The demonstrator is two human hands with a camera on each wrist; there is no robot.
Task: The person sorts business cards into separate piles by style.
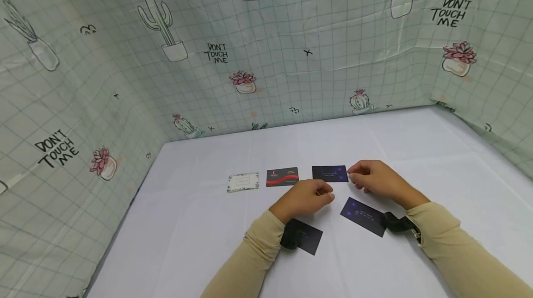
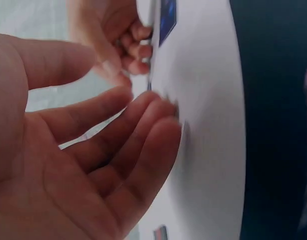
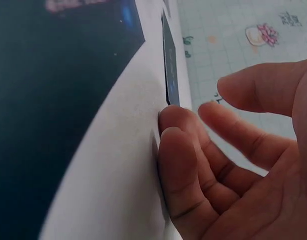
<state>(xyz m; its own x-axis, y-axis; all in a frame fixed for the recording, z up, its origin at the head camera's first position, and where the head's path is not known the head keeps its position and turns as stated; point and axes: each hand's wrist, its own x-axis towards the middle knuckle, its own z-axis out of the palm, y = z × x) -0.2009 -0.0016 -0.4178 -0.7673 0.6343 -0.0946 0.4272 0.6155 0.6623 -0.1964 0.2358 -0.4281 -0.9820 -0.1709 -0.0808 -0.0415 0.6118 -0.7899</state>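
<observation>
Head view, near to far: two dark cards lie by the wrists; left hand rests loosely open, holding nothing; right hand, fingers curled, touches the right edge of the dark blue card, lying crosswise on the table.

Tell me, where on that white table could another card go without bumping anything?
The table is bare behind the row of cards, toward the cactus backdrop, and along both side edges. It is crowded mid-table, where the left hand, right hand and dark cards sit close.
</observation>
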